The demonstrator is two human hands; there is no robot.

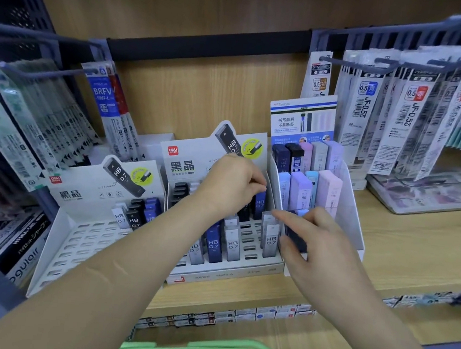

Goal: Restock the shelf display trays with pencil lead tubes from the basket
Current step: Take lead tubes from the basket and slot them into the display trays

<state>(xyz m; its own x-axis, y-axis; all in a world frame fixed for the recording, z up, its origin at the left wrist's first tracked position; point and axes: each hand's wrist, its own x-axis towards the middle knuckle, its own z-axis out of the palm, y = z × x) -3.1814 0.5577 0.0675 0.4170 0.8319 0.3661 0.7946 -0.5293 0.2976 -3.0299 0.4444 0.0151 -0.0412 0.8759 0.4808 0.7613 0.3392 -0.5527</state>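
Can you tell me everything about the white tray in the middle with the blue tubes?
The middle tray is white cardboard, standing on the wooden shelf. Its slotted floor holds upright blue, white and black tubes marked HB 0.7; many slots are bare. Its back card shows a red logo. The left hand reaches over it, pinching a blue tube.

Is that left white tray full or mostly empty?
Mostly empty. The left tray shows rows of bare slots; only a few tubes stand at its back right corner.
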